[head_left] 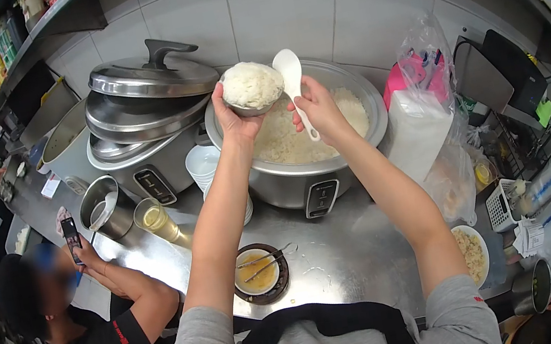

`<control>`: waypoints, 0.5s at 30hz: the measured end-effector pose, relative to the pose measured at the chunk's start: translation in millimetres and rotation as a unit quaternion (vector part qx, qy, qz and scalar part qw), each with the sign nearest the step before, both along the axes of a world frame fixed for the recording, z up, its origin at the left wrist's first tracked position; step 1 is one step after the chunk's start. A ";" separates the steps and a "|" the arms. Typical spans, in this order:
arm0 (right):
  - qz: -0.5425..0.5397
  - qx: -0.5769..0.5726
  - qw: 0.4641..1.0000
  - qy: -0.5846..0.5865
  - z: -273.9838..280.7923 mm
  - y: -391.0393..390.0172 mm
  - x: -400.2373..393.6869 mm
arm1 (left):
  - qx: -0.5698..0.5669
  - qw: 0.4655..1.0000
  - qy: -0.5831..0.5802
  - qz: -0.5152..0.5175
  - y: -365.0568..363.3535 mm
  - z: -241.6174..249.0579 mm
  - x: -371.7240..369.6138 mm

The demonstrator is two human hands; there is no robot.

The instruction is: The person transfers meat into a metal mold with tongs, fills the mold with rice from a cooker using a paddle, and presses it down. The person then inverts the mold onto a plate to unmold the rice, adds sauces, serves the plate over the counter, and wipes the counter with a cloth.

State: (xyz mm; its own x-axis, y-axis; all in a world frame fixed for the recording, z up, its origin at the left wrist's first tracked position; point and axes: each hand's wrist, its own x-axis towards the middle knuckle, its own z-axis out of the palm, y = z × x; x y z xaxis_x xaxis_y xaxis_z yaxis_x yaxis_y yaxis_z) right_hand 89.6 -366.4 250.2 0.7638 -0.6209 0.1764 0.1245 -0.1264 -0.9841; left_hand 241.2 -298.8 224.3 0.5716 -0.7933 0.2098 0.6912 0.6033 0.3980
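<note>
A metal bowl heaped with white rice (251,85) rests in my left hand (237,118), whose fingers wrap its side and underside. My right hand (320,110) grips a white rice paddle (289,71) by its handle, the blade pointing up beside the bowl. Both hands are above a large open rice cooker (315,169). Loose cooked rice (290,138) shows inside it, partly hidden by my hands and forearms.
Stacked metal lids (147,102) top another cooker (159,179) at left. Nearby are a pot (105,208), a glass jug (156,221), white bowls (202,162) and a sauce bowl (257,281). A person (97,326) holds a phone. Plastic-wrapped packs (418,130) stand at right.
</note>
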 end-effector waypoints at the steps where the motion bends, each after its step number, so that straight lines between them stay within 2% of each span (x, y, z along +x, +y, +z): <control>1: -0.032 -0.100 0.994 0.003 0.5 4.9 0.2 | 0.001 1.000 0.002 0.002 -1.6 -3.1 1.3; 2: -0.064 -0.169 0.982 0.057 5.1 12.3 -2.6 | 0.011 1.000 -0.012 0.019 -0.7 -1.0 -1.8; 3: -0.062 -0.167 0.982 0.059 -3.2 9.8 -0.1 | 0.021 0.999 -0.026 0.035 0.9 0.6 -5.0; 4: -0.115 -0.348 0.930 0.008 -15.6 3.1 4.4 | 0.018 0.998 -0.031 0.045 2.7 3.4 -7.1; 5: -0.162 -0.516 0.840 -0.045 -13.2 8.0 5.1 | 0.016 0.998 -0.028 0.048 1.0 2.5 -5.9; 6: -0.159 -0.516 0.840 -0.045 -11.4 13.0 4.2 | 0.018 0.997 -0.041 0.058 -1.1 2.3 -4.2; 8: -0.154 -0.540 0.820 0.111 -6.9 26.5 -0.5 | 0.030 0.996 -0.044 0.071 -1.9 1.5 -6.9; 9: -0.151 -0.539 0.821 0.111 -11.4 19.4 1.8 | 0.031 0.996 -0.042 0.073 -1.0 -1.0 -7.0; 11: -0.095 -0.567 0.817 0.029 -18.7 -9.0 4.5 | 0.047 0.997 -0.044 0.041 1.4 -2.8 -5.6; 13: -0.100 -0.579 0.808 0.052 0.8 -5.4 -10.3 | 0.047 0.998 -0.035 0.030 10.0 -1.5 -6.7; 15: -0.107 -0.591 0.796 0.076 12.8 -1.2 -19.8 | 0.039 0.999 0.025 -0.021 15.0 2.7 -10.0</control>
State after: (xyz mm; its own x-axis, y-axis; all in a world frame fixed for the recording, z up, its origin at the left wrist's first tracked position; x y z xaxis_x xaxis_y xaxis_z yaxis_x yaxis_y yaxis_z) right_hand 69.8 -367.6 263.0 0.7312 -0.2089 0.6494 -0.1340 -0.9774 -0.1635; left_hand 231.2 -283.8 226.9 0.5456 -0.8296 0.1185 0.7357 0.5419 0.4063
